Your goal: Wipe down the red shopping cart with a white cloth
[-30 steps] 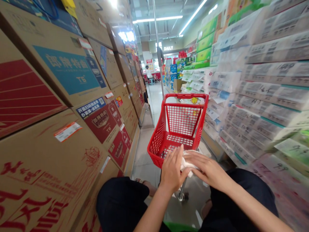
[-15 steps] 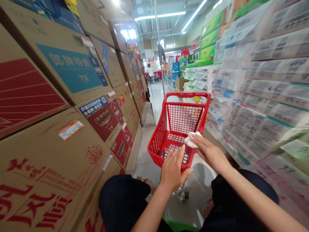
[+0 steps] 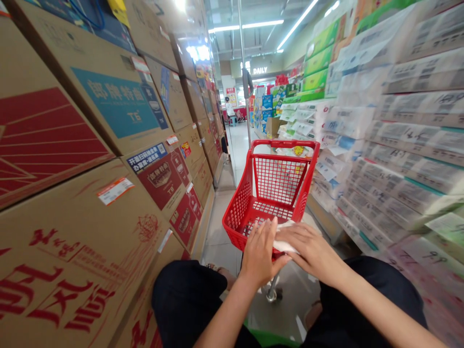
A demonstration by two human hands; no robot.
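- At the near end of the red basket point(image 3: 235, 239), I'd judge a wiping or rubbing step is in hand, with the white cloth point(image 3: 284, 238) pressed close to the rim.
- Any further pass along the basket would call for light, even pressure from the right hand, and for the left to steady or clear the edge.
- The cloth lies at the basket's near rim, between the hands and mostly under the right fingers.
- The right hand point(image 3: 314, 249), at the basket's near right corner, has the cloth gripped beneath its fingers, palm down.
- The left hand point(image 3: 255, 256) is open over the basket's near edge, fingers stretched forward, holding nothing I can see; I can't tell how firmly it presses.
- Cartons point(image 3: 123, 203) stand left of the basket, wrapped packs point(image 3: 402, 140) right.
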